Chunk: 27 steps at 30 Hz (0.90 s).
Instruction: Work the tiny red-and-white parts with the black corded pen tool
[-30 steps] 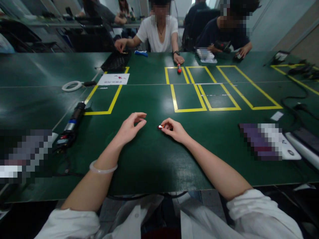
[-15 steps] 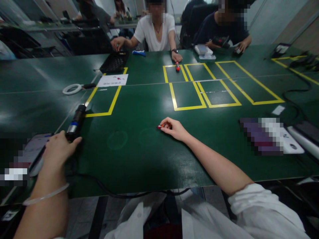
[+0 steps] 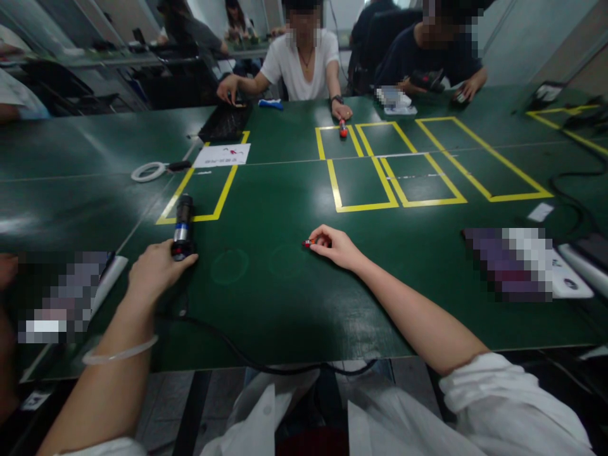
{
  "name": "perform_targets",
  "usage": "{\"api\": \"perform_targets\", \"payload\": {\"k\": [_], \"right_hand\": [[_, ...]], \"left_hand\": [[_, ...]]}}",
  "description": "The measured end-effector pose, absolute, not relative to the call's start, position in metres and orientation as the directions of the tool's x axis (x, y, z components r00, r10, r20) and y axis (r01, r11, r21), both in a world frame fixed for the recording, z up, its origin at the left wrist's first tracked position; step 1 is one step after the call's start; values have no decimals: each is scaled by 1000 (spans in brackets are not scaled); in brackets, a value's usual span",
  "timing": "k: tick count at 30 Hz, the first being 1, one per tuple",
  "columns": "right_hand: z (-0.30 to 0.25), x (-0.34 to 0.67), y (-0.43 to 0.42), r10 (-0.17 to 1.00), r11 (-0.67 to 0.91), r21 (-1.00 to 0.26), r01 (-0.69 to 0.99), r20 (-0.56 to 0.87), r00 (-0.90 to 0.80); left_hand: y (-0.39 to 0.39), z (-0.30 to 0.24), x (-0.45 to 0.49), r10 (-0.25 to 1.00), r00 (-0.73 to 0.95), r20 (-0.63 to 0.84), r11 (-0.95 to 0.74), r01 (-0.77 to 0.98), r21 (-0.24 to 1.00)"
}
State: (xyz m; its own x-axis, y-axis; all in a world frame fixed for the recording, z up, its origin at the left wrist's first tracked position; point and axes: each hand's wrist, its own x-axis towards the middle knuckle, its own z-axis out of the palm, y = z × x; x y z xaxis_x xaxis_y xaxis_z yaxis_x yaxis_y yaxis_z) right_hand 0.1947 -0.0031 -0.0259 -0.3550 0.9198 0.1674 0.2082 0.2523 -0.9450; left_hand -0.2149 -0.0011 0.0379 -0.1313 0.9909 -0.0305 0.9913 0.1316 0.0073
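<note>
My left hand (image 3: 154,273) is closed around the near end of a black and silver corded tool (image 3: 182,223), which lies on the green table (image 3: 285,297) pointing away from me. Its black cable (image 3: 228,345) runs back toward the table's front edge. My right hand (image 3: 336,246) rests on the table near the middle, fingers pinched on a small red and silver part (image 3: 308,243).
Yellow tape rectangles (image 3: 365,183) mark the table ahead. A white ring (image 3: 147,171), a paper sheet (image 3: 223,155) and a keyboard (image 3: 223,121) lie at the far left. People sit across the table; one touches a red object (image 3: 342,130). Cables (image 3: 570,183) trail at the right.
My left hand left the table's middle, reached left to the corded tool, gripped it and has dragged it right and nearer the centre. My right hand stayed put on the small part.
</note>
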Motion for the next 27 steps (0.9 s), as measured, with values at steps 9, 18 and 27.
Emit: {"api": "perform_targets", "payload": {"k": [9, 18, 27], "right_hand": [[-24, 196, -5, 881, 373, -905, 206, 276, -384], [-18, 197, -13, 780, 618, -613, 493, 398, -482], [-17, 194, -13, 751, 660, -425, 619, 398, -527]], "left_hand": [[10, 29, -104, 993, 112, -37, -112, 994, 1], [15, 17, -20, 875, 483, -17, -464, 850, 249], [9, 8, -7, 793, 609, 31, -570, 722, 393]]}}
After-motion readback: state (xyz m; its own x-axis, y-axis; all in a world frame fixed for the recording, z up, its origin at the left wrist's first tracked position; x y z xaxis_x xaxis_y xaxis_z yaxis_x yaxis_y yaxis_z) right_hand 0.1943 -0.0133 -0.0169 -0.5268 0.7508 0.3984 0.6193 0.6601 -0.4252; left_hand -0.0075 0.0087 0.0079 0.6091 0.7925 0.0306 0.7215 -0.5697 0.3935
